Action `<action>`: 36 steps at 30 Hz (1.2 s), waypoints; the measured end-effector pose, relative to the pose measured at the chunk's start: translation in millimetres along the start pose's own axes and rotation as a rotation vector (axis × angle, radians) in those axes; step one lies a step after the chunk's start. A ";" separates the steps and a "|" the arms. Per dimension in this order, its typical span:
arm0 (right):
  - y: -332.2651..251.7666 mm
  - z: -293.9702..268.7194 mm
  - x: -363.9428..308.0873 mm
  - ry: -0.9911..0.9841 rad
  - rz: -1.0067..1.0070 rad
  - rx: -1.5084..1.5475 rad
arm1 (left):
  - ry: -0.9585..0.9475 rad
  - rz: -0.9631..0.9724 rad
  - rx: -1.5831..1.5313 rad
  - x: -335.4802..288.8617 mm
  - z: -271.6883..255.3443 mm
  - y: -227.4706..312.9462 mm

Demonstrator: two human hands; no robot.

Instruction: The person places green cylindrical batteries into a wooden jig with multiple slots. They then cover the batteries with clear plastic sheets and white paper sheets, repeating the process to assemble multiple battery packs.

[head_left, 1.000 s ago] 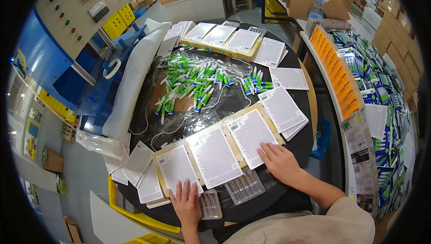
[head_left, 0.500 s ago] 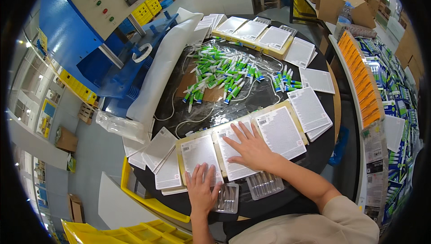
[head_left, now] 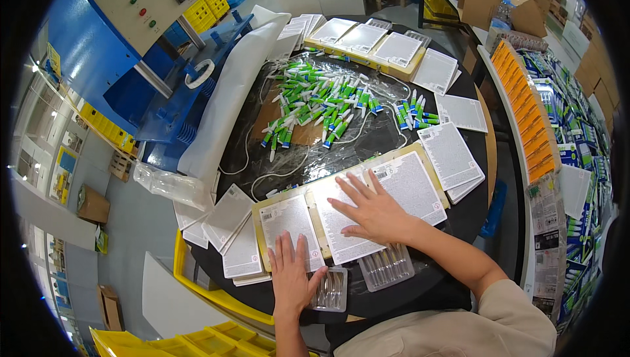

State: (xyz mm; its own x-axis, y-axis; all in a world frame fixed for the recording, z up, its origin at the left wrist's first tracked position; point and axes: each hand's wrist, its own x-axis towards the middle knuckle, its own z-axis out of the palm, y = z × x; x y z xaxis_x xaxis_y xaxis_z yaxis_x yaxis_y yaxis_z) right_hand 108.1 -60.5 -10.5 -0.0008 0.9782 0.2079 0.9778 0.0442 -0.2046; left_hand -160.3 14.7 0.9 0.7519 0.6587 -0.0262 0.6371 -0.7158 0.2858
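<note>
A yellow frame [head_left: 436,182] holds white printed cards side by side at the near edge of the round black table. My right hand [head_left: 379,214] lies open with spread fingers across the middle card [head_left: 338,237] and the edge of the right card [head_left: 413,191]. On the lower part of the left card [head_left: 283,218] rest the fingertips of my left hand [head_left: 291,278], which is open and flat. Beside its thumb is a clear blister tray [head_left: 335,289]. Another clear blister tray [head_left: 387,269] sits below my right hand, partly under the card's edge.
Green and white tubes [head_left: 321,104] lie heaped mid-table among white cords. A second yellow frame with cards [head_left: 367,41] stands at the far side. Loose cards [head_left: 241,252] flank the near frame. Blue machinery [head_left: 164,117] is left; a bin of packaged tubes [head_left: 548,94] is right.
My right hand has slid slightly right and toward me over the cards. My left hand has drawn back a little, its fingers straighter. The whole view has shifted slightly.
</note>
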 end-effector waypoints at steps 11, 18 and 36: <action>56.4 -25.0 -98.3 0.063 0.282 -0.026 | -0.037 0.320 0.186 18.6 31.0 89.9; 64.5 -11.1 -79.7 0.102 0.305 -0.115 | -0.066 0.295 0.149 31.4 22.5 95.5; 315.4 58.9 -230.7 0.988 1.300 1.269 | 0.998 -0.888 -1.046 -133.6 130.6 -184.2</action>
State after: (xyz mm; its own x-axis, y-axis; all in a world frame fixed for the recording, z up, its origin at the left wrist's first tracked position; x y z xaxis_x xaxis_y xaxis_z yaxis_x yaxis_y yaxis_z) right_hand 404.3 -260.3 -179.3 0.9322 0.1518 -0.3284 -0.3423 0.0763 -0.9365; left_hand -356.0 28.3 -173.3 -0.4008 0.9141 -0.0617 0.0895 0.1061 0.9903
